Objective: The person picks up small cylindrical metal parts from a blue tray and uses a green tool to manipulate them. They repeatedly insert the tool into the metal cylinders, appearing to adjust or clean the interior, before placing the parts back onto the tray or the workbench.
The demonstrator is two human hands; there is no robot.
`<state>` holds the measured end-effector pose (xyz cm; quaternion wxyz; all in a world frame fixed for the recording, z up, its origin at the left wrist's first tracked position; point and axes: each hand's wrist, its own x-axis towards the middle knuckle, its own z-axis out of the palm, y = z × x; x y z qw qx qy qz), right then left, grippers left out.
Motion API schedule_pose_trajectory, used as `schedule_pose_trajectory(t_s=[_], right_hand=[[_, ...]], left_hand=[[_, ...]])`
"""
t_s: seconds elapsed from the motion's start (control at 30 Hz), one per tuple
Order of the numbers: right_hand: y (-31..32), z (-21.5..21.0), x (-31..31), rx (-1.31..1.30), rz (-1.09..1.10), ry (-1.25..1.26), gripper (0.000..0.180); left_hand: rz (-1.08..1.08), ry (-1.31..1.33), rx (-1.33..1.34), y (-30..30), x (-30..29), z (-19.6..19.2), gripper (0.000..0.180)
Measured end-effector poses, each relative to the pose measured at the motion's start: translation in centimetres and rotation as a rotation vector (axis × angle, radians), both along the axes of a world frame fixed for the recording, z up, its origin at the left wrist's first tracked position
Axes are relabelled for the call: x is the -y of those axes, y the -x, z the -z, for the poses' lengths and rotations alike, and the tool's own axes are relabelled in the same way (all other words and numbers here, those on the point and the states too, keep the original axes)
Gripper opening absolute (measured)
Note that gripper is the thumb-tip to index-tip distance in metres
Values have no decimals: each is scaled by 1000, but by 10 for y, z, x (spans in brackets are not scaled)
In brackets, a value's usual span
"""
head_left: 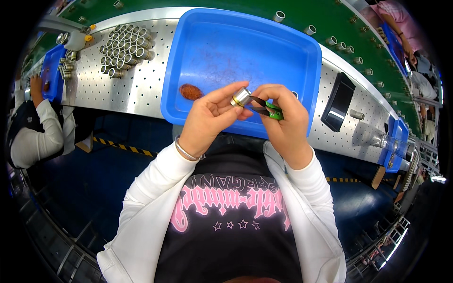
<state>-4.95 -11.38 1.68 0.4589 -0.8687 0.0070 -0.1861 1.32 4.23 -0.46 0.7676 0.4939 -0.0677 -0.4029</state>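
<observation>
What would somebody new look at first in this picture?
Probably the big, rectangular blue plastic tray in the upper middle, on the silver metal table. Over its near side, the left hand holds a short, shiny silver metal cylinder and the right hand holds a green-and-black hand tool. A bunch of silver metal tubes sits left of the tray.
</observation>
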Motion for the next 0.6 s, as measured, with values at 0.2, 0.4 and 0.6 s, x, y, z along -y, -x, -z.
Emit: schedule_pose_trajectory(t_s=[0.2, 0.4, 0.6], right_hand=[[2, -1, 0, 33, -11, -28, 26], [3, -3, 8, 26, 70, 38, 26], [5, -15, 7, -40, 128, -64, 27]], left_hand=[[53, -34, 110, 1, -1, 1, 40], [81, -42, 129, 1, -1, -1, 40], [-32, -21, 28, -2, -1, -3, 43]])
